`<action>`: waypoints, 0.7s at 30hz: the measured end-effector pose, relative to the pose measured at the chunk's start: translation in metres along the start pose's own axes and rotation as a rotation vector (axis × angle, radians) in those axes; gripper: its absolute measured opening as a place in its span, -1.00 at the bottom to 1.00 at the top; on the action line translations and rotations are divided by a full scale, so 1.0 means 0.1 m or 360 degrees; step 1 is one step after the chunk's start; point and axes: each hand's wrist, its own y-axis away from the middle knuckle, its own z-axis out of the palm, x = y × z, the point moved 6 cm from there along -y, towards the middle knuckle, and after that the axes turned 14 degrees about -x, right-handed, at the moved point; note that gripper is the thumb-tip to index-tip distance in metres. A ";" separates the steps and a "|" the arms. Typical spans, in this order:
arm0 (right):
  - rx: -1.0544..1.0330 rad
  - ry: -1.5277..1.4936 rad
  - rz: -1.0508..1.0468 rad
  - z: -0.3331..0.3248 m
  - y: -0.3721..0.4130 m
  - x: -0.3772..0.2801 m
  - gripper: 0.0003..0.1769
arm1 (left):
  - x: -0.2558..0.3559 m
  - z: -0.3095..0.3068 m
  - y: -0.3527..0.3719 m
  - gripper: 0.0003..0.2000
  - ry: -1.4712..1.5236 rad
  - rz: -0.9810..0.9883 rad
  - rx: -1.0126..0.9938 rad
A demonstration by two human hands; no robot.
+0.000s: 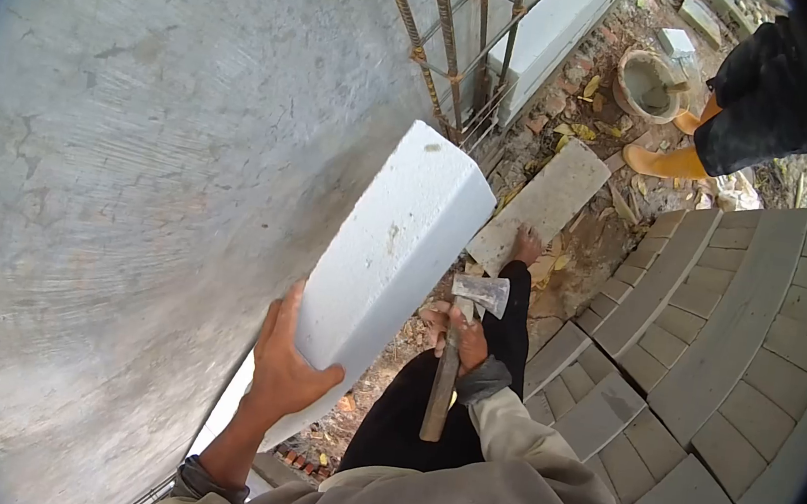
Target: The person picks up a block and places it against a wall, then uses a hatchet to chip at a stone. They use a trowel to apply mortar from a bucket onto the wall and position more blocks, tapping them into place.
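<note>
A long white lightweight concrete block [384, 250] stands tilted close to the grey plastered wall [132, 168]. My left hand [291, 364] grips its near end, thumb on one side and fingers on the other. In my right hand [466, 335] is a hatchet [443, 378] with a wooden handle and a worn metal head. The fingers wrap the handle just below the head, which points up and to the right. The hatchet is apart from the block, to its right and over my dark trouser leg.
Rebar [449, 46] rises beside white blocks [552, 28] at the top. Another person's orange boots [671, 162] stand near a mortar bucket [649, 86]. A flat slab [545, 204] lies by my bare foot. Stacked grey bricks [709, 310] fill the right side.
</note>
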 end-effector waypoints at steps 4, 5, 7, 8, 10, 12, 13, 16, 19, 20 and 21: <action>0.0320 0.0168 0.0099 -0.63 0.39 -0.12 -0.38 | -0.04 -0.21 -0.12 0.03 -0.0179 0.0034 0.0152; 0.0407 0.0176 0.0100 -0.74 0.52 -0.22 -0.38 | -0.05 -0.24 -0.18 0.03 -0.0232 0.0026 0.0179; 0.0517 0.0177 0.0012 -1.06 0.74 -0.34 -0.35 | -0.04 -0.29 -0.29 0.03 -0.0337 0.0003 0.0232; 0.0601 0.0123 -0.0039 -1.18 0.85 -0.43 -0.35 | -0.05 -0.30 -0.35 0.05 -0.0348 -0.0038 0.0237; 0.0727 0.0058 -0.0145 -1.33 1.03 -0.65 -0.37 | -0.10 -0.31 -0.47 0.04 -0.0308 -0.0128 0.0238; 0.0817 0.0039 -0.0244 -1.43 1.17 -0.86 -0.39 | -0.16 -0.30 -0.59 0.05 -0.0334 -0.0125 0.0268; 0.0832 0.0079 -0.0277 -1.48 1.22 -0.95 -0.40 | -0.22 -0.27 -0.65 0.05 -0.0381 -0.0079 0.0294; 0.0856 0.0146 -0.0311 -1.54 1.35 -1.06 -0.41 | -0.27 -0.25 -0.76 0.05 -0.0407 -0.0095 0.0263; 0.0810 0.0154 -0.0321 -1.55 1.36 -1.10 -0.44 | -0.30 -0.21 -0.93 0.04 -0.0451 -0.0016 0.0283; 0.0791 0.0155 -0.0321 -1.56 1.36 -1.08 -0.45 | -0.31 -0.19 -0.95 0.03 -0.0481 0.0029 0.0297; 0.0781 0.0151 -0.0304 -1.54 1.35 -1.05 -0.47 | -0.32 -0.18 -0.99 0.03 -0.0484 0.0020 0.0292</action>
